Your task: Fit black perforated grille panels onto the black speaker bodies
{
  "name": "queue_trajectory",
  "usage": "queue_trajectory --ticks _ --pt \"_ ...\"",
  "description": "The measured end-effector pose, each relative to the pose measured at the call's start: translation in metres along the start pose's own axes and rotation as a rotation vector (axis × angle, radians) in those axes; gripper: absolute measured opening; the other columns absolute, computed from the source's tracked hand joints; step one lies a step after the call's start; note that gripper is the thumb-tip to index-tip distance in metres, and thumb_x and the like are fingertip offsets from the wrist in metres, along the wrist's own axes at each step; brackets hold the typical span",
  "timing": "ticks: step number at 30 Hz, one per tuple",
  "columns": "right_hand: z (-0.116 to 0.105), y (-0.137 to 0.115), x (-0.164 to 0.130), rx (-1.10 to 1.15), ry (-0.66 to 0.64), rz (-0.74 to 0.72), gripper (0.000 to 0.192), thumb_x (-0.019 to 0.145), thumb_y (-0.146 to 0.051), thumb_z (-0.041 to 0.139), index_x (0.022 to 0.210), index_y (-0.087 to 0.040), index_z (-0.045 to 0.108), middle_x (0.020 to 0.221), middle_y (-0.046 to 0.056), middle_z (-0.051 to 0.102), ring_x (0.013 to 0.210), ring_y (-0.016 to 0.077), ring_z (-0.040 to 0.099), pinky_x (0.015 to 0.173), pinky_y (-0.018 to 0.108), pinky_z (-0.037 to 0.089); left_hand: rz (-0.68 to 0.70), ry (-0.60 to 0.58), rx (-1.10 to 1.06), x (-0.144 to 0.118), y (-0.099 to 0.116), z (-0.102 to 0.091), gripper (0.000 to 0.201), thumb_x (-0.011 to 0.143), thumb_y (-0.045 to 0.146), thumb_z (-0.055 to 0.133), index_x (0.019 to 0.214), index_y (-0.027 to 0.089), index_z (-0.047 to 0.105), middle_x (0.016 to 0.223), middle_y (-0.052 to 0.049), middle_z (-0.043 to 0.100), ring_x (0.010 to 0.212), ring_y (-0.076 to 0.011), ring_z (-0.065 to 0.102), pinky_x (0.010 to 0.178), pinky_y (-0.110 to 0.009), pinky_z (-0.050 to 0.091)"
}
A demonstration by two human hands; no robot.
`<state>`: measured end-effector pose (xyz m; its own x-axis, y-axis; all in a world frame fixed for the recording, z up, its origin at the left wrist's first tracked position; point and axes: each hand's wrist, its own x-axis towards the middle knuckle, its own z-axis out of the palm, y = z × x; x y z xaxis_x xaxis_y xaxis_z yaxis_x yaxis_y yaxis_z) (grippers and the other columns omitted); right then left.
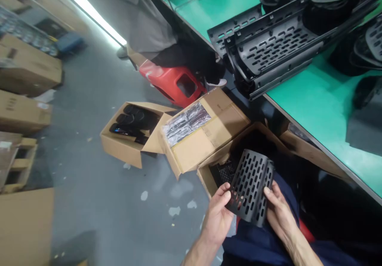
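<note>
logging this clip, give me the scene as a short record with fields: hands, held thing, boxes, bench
left hand: left hand grips the lower left edge of the perforated panel
right hand: right hand holds its right edge
held thing: black, curved, slotted, over the lap
nearest box: open carton under the panel, dark parts inside
other boxes: two open cartons on the floor
bench: green bench with stacked black slotted parts

matt black plastic grille (249, 186), cardboard box (205, 133)
</note>
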<state>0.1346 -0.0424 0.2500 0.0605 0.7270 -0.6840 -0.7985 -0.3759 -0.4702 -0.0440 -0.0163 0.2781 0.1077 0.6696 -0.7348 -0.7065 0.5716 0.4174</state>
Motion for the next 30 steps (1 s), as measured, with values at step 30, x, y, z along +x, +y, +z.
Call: queue_trajectory --ticks 30 --pt "-0.055 -0.026 -0.01 0.029 0.295 0.13 0.043 0.067 -0.043 0.096 0.104 -0.029 0.08 0.107 0.007 0.081 0.112 0.038 0.073 0.106 0.059 0.054 0.206 0.189 1.292 0.133 -0.013 -0.031 0.033 0.097 0.05 0.054 0.083 0.021 0.061 0.064 0.002 0.061 0.058 -0.0157 0.059 0.059 -0.027 0.047"
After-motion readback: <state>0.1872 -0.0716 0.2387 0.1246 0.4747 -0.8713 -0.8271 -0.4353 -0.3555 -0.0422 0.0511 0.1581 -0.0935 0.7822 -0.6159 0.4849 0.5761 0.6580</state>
